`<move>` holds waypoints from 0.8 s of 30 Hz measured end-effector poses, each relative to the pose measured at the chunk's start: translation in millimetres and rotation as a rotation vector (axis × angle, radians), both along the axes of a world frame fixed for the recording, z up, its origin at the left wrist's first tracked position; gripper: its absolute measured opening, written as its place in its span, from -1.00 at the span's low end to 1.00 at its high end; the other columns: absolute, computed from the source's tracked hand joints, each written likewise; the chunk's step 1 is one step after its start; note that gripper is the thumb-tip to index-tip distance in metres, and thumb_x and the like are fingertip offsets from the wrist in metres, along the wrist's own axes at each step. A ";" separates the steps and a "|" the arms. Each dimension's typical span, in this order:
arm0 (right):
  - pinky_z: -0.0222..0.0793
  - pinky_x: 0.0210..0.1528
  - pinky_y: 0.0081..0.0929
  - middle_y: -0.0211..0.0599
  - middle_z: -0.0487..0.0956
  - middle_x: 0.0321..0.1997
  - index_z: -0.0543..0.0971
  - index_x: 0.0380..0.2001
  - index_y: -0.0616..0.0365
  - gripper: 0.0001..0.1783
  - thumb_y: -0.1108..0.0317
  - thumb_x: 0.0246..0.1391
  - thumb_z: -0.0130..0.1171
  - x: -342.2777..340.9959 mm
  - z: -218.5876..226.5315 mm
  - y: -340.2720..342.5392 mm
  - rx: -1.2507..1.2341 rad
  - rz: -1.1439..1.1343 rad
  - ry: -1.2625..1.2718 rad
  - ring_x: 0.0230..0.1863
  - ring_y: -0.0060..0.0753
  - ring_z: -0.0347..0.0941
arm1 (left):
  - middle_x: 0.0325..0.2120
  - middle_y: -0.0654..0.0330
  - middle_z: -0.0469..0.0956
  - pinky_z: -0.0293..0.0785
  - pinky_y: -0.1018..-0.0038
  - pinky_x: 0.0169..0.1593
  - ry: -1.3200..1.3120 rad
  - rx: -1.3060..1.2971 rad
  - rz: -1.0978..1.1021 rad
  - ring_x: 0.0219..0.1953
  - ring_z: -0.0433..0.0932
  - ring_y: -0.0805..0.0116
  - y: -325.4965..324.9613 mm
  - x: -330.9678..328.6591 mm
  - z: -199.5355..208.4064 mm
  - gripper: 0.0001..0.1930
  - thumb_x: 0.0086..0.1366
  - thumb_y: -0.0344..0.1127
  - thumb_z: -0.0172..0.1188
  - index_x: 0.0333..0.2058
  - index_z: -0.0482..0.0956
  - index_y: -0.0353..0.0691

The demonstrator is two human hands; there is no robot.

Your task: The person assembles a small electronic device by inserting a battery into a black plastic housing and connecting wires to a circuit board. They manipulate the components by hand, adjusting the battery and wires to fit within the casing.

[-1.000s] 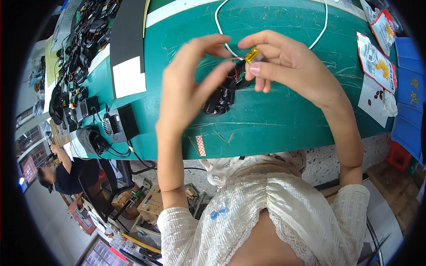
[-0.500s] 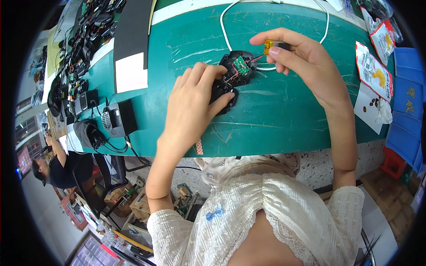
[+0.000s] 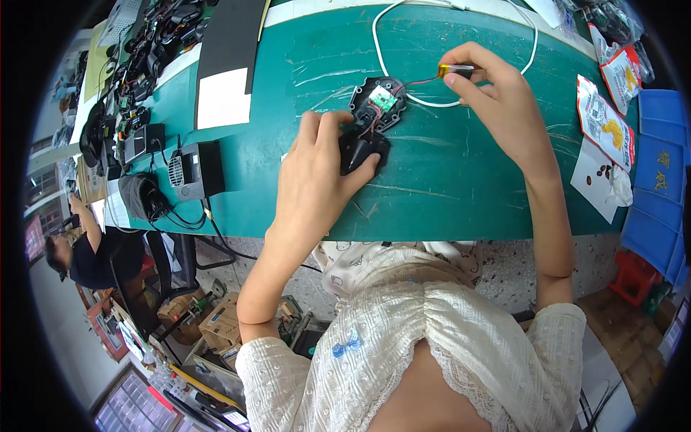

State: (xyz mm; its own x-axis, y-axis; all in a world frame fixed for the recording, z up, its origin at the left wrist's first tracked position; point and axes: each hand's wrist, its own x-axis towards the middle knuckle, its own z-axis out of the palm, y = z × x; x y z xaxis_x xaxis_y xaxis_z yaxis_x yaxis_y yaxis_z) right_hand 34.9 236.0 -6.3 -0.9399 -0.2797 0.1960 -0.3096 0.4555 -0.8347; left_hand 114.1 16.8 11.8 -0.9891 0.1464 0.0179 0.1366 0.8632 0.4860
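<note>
My left hand (image 3: 314,162) is closed around a black plastic casing part (image 3: 362,150), its thumb on the near side and fingers on the far side. Thin wires run from that part to an open black casing half (image 3: 392,119) lying just beyond it. Inside this half sits a small green circuit board (image 3: 383,98). Red and dark wires stretch from the board to a small battery (image 3: 458,70), silver and black with yellow tape at one end. My right hand (image 3: 500,93) pinches the battery between thumb and fingers, raised above the green table.
A white cable (image 3: 376,39) loops across the green table (image 3: 288,194) behind the casing. To the left stand a black box-shaped device (image 3: 201,171) and many black parts (image 3: 158,54). Snack packets (image 3: 606,122) and blue bins (image 3: 658,165) are at the right. Another person (image 3: 97,252) sits far left.
The battery has tilted to show its narrow edge, and its wires are stretched straighter. The casing part in my left hand has turned, showing a smoother surface. The view has shifted slightly.
</note>
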 end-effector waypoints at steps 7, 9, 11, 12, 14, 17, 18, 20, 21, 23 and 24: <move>0.35 -0.35 -0.43 -0.24 0.47 -0.42 0.52 -0.29 0.15 -0.83 0.34 0.04 0.14 7.9 10.0 -10.2 0.117 -0.031 0.058 -0.43 -0.33 0.47 | -0.38 0.08 0.44 0.41 0.39 -0.40 0.121 -0.074 0.065 -0.42 0.52 0.21 -10.4 6.9 8.6 -0.65 0.08 -0.29 0.28 -0.17 0.42 -0.24; 0.34 -0.36 -0.42 -0.22 0.47 -0.43 0.51 -0.30 0.19 -0.82 0.34 0.03 0.15 9.8 5.9 -13.0 0.105 -0.046 0.073 -0.44 -0.32 0.46 | -0.44 0.11 0.49 0.40 0.41 -0.40 -0.058 -0.146 0.070 -0.45 0.52 0.23 -15.8 8.0 15.1 -0.65 0.09 -0.25 0.27 -0.17 0.43 -0.23; 0.33 -0.38 -0.41 -0.20 0.47 -0.43 0.50 -0.32 0.22 -0.80 0.33 0.03 0.16 9.5 3.5 -12.8 0.089 -0.054 0.084 -0.45 -0.32 0.46 | -0.54 0.17 0.55 0.41 0.43 -0.41 -0.200 -0.276 0.090 -0.50 0.53 0.26 -13.8 3.1 27.5 -0.66 0.11 -0.18 0.25 -0.18 0.45 -0.20; 0.33 -0.38 -0.41 -0.18 0.48 -0.44 0.50 -0.33 0.23 -0.80 0.33 0.03 0.16 9.2 3.0 -13.7 0.076 -0.047 0.086 -0.46 -0.33 0.46 | -0.53 0.17 0.55 0.41 0.42 -0.40 -0.111 -0.270 0.063 -0.48 0.53 0.27 -14.9 0.3 30.8 -0.66 0.11 -0.18 0.25 -0.18 0.45 -0.19; 0.33 -0.39 -0.42 -0.15 0.50 -0.43 0.49 -0.32 0.25 -0.79 0.32 0.04 0.15 9.6 6.2 -13.1 0.065 -0.029 0.005 -0.47 -0.36 0.47 | -0.50 0.16 0.55 0.41 0.42 -0.39 0.066 -0.256 0.002 -0.44 0.55 0.27 -18.1 -13.9 32.3 -0.65 0.10 -0.17 0.25 -0.18 0.46 -0.19; 0.37 -0.38 -0.46 -0.14 0.55 -0.40 0.50 -0.27 0.28 -0.77 0.33 0.07 0.13 8.9 16.4 -12.7 0.002 0.042 -0.189 -0.46 -0.42 0.49 | -0.33 0.11 0.54 0.44 0.42 -0.31 0.061 -0.137 -0.147 -0.33 0.54 0.25 -16.7 -40.7 24.1 -0.62 0.07 -0.21 0.28 -0.16 0.45 -0.21; 0.39 -0.37 -0.48 -0.13 0.56 -0.38 0.50 -0.25 0.30 -0.75 0.33 0.08 0.12 6.5 12.8 -10.1 -0.061 0.065 -0.216 -0.44 -0.44 0.50 | -0.30 0.11 0.53 0.44 0.42 -0.30 0.051 -0.094 -0.213 -0.31 0.54 0.25 -14.5 -49.2 19.3 -0.61 0.06 -0.23 0.28 -0.15 0.45 -0.21; 0.42 -0.32 -0.52 -0.14 0.58 -0.35 0.50 -0.21 0.34 -0.73 0.34 0.10 0.09 3.9 7.9 -6.7 -0.174 0.113 -0.271 -0.40 -0.45 0.53 | -0.32 0.09 0.49 0.44 0.40 -0.30 -0.027 -0.083 -0.280 -0.35 0.52 0.22 -8.1 -54.6 12.7 -0.58 0.05 -0.26 0.29 -0.12 0.42 -0.22; 0.43 -0.29 -0.54 -0.15 0.58 -0.33 0.49 -0.19 0.36 -0.72 0.35 0.11 0.08 3.0 5.2 -5.2 -0.226 0.132 -0.299 -0.37 -0.44 0.53 | -0.35 0.09 0.48 0.44 0.39 -0.32 -0.056 -0.092 -0.296 -0.36 0.51 0.22 -5.8 -56.6 10.5 -0.58 0.05 -0.27 0.29 -0.11 0.41 -0.22; 0.44 -0.24 -0.56 -0.15 0.58 -0.30 0.47 -0.18 0.39 -0.71 0.37 0.11 0.06 1.9 5.1 -4.1 -0.305 0.155 -0.338 -0.32 -0.43 0.55 | -0.42 0.09 0.44 0.41 0.39 -0.35 -0.138 -0.055 -0.337 -0.42 0.48 0.21 -5.8 -61.4 10.8 -0.60 0.06 -0.29 0.28 -0.14 0.39 -0.26; 0.45 -0.23 -0.57 -0.14 0.57 -0.29 0.47 -0.18 0.41 -0.71 0.38 0.11 0.06 2.2 6.0 -5.3 -0.333 0.155 -0.351 -0.30 -0.42 0.55 | -0.42 0.10 0.45 0.41 0.41 -0.36 -0.148 -0.046 -0.352 -0.43 0.48 0.25 -8.8 -63.6 8.7 -0.63 0.08 -0.30 0.27 -0.16 0.38 -0.27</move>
